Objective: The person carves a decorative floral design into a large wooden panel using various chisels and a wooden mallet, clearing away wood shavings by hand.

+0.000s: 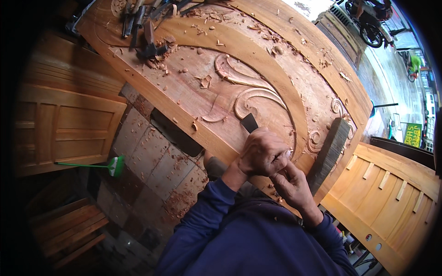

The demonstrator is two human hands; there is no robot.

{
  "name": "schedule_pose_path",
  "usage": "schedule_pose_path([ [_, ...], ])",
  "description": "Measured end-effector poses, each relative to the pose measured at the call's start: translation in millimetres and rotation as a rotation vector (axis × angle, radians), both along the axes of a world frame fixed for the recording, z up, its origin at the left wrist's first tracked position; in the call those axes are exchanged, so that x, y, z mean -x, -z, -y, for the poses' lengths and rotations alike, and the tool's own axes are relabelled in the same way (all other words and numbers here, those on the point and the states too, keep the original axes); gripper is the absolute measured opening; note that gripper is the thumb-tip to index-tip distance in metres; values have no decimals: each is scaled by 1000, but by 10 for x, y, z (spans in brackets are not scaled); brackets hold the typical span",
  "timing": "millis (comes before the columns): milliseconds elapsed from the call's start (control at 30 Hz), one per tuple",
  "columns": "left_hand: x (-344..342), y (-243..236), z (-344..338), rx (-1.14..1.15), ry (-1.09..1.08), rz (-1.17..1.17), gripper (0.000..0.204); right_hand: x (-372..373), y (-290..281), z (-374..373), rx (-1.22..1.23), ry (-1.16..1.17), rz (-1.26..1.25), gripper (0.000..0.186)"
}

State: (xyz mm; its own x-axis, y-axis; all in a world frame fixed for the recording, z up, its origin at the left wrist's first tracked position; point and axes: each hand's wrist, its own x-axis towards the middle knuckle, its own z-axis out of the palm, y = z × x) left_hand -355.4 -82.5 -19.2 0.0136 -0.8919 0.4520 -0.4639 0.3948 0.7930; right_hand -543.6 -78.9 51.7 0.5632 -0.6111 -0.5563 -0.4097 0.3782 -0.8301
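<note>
A chisel shows its flat dark blade beyond my left hand, which is wrapped round the tool. My right hand presses close behind, fingers closed in line with the handle. Both hands hide the handle itself. Beneath the blade lies a wooden panel with a carved leaf scroll, bordered by a smooth curved band. Smaller carved curls stand out near the panel's right end. To the right of my hands a dark oblong bar rests across the panel's edge.
A hammer and several chisels lie at the panel's far left among wood shavings. A panelled door and a green broom are at the left. Another wooden door is at the right. Motorbikes stand outside, far right.
</note>
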Motion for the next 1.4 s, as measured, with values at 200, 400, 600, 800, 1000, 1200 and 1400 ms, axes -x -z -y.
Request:
schedule_pose_path([
  [200, -97, 17, -10, 2, 2, -48, 25, -178, -82, -32, 48, 26, -16, 32],
  [400, -271, -33, 83, 63, 74, -20, 25, -267, -25, -102, 50, 84, -10, 32],
  [600, -184, -15, -51, 24, 90, -87, 23, -254, -159, -198, -1, 99, -37, 31],
  [800, -269, -16, -20, 25, 120, -172, 22, -400, -261, -197, 28, 110, -74, 30],
  [1000, -559, -4, 256, 63, 130, -52, 23, -656, -72, -52, 176, 116, -48, 19],
  [1200, -330, -73, 1, 15, 232, -32, 23, -369, -99, -377, 86, 193, -35, 26],
  [1400, -419, -31, -82, -30, 186, -129, 21, -550, -224, -394, 22, 147, -117, 33],
])
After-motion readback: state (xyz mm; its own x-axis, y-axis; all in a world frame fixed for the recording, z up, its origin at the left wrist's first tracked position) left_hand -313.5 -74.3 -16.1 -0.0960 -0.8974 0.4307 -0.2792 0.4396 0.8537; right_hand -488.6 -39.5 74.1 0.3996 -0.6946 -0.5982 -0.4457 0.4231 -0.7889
